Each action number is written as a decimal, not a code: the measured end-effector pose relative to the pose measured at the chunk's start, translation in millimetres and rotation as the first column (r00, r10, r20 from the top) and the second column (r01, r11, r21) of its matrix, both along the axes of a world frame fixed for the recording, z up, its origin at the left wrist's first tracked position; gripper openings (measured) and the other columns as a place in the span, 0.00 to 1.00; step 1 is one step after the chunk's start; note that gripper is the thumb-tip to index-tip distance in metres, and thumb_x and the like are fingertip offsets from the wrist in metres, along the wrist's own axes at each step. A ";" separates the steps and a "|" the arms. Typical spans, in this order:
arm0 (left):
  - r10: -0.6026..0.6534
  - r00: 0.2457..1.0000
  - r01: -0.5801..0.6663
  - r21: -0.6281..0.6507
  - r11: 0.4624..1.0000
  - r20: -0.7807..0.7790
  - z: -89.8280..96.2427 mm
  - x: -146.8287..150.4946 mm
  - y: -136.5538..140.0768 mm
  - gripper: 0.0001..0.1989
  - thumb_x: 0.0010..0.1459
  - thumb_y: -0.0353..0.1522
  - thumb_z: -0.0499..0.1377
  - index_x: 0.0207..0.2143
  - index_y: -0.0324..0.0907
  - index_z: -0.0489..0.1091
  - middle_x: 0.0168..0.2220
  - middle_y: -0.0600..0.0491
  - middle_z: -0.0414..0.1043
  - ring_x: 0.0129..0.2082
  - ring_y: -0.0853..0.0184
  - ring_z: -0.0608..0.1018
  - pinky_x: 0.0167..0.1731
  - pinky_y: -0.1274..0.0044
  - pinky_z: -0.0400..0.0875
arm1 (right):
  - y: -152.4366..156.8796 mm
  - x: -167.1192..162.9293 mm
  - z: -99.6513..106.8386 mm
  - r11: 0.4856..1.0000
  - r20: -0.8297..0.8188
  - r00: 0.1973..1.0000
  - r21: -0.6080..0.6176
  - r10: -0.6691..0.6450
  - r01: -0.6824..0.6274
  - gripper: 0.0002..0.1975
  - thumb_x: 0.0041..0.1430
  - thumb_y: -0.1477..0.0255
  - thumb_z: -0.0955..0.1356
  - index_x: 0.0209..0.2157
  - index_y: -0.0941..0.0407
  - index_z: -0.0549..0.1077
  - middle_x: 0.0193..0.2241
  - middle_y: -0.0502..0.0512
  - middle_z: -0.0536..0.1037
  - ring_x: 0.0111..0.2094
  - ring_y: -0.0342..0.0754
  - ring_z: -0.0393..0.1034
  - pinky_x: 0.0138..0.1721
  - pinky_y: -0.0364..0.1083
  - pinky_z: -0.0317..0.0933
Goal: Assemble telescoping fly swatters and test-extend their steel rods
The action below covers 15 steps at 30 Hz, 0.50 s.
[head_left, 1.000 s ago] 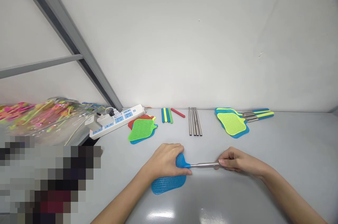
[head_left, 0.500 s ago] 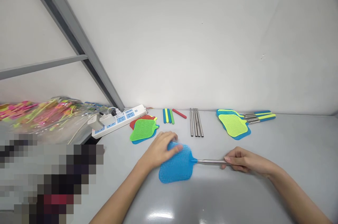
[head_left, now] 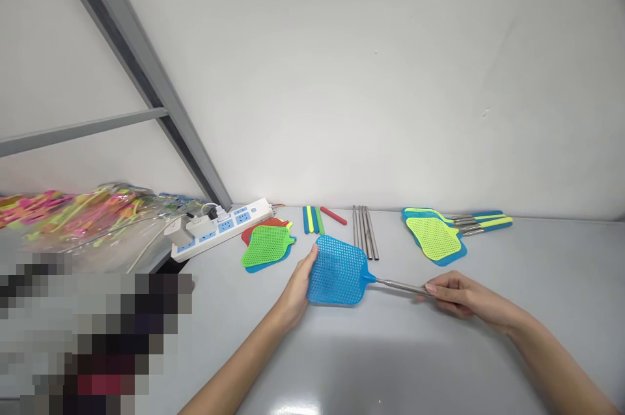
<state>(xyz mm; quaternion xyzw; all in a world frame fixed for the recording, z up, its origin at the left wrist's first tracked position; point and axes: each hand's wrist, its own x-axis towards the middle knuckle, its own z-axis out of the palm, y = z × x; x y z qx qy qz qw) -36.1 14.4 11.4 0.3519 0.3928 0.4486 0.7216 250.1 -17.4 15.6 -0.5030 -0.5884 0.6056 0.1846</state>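
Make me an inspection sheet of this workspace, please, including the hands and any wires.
Surface: grey tabletop, glossy, reflecting light near the front.
Job's things: blue mesh head on a metal rod; beyond them, loose rods, coloured grips, stacked mesh heads and gripped swatters.
Clutter: colourful plastic-wrapped items, far left.
Hands: left hand holds the head's edge; right hand holds the rod.
Cables: white cable near a power strip with plugs in.
Surroundings: pale wall, metal frame; lower left is pixelated.
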 end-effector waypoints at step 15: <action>0.019 0.991 0.004 -0.174 0.985 0.133 -4.2 2.8 -6.5 0.17 0.51 0.42 0.51 0.35 0.39 0.68 0.33 0.51 0.73 0.32 0.65 0.74 0.35 0.74 0.66 | 0.9 3.2 -9.4 1.000 -0.032 0.999 0.001 -0.014 0.014 0.22 0.51 0.57 0.60 0.29 0.62 0.74 0.10 0.44 0.53 0.14 0.37 0.40 0.20 0.43 0.36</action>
